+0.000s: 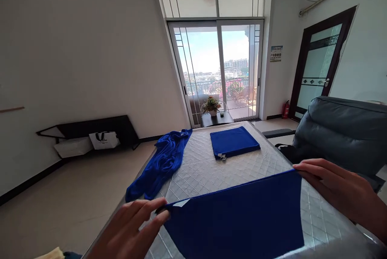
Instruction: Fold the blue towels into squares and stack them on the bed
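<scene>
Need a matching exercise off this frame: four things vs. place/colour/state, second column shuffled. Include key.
1. Nearest blue cloth
2. Folded blue stack
3. Rumpled blue cloth
4. Fire extinguisher

A. Lies along the left edge of the quilted cover
B. Red, near the dark-framed door
C. Spread between left hand and right hand
D. Lies toward the cover's far end, white tags at its near-left corner

Pairs: 1-C, 2-D, 3-A, 4-B
</scene>
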`<state>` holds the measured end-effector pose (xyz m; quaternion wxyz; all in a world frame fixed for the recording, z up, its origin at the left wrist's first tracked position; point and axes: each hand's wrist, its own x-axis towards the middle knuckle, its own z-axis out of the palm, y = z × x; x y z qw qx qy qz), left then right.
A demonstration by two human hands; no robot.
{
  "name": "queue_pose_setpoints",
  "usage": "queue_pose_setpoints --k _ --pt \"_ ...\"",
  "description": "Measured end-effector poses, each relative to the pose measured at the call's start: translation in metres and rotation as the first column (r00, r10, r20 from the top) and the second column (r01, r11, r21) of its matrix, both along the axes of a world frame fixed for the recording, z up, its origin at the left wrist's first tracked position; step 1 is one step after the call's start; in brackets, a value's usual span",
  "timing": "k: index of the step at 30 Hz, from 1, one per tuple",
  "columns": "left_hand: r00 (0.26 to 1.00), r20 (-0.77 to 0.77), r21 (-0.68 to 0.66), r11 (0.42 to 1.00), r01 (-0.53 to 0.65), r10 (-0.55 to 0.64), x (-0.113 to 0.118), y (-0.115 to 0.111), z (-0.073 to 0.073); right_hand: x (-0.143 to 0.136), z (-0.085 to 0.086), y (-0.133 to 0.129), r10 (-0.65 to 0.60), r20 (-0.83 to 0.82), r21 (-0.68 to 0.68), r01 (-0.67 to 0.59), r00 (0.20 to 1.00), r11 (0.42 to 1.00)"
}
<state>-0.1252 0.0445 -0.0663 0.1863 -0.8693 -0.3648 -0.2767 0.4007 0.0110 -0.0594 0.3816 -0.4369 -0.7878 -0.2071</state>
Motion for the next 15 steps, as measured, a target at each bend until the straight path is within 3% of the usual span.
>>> queue_pose_setpoints --k 2,4,7,10,13,15 --pt "0.998 -0.028 -0.014 0.999 0.05 -0.051 0.015 0.025 0.022 0.009 0.011 0.017 -0.007 -0.039 -0.031 0.006 0.999 0.999" --pt "0.996 -0.052 -0.108 0.992 0.067 -0.073 0.034 0.058 0.034 0.017 0.014 0.044 0.014 -0.08 -0.128 -0.024 0.997 0.992" --pt "0.993 -0.091 -0.248 0.967 0.056 -0.081 0.064 0.119 0.037 0.026 0.008 0.105 0.03 -0.101 -0.295 -0.059 0.994 0.954" --pt "0.992 -0.088 -0.297 0.953 0.065 -0.095 0.092 0.189 0.039 0.032 0.009 0.183 -0.022 -0.082 -0.354 -0.008 0.996 0.935" --pt "0.998 -0.002 -0.301 0.952 0.06 -0.063 0.121 0.261 0.06 0.035 0.035 0.262 -0.163 -0.073 -0.319 0.132 0.984 0.939" --pt "0.999 0.042 -0.208 0.978 0.0 0.009 0.139 0.301 0.081 0.036 0.063 0.306 -0.252 -0.119 -0.274 0.212 0.96 0.938"
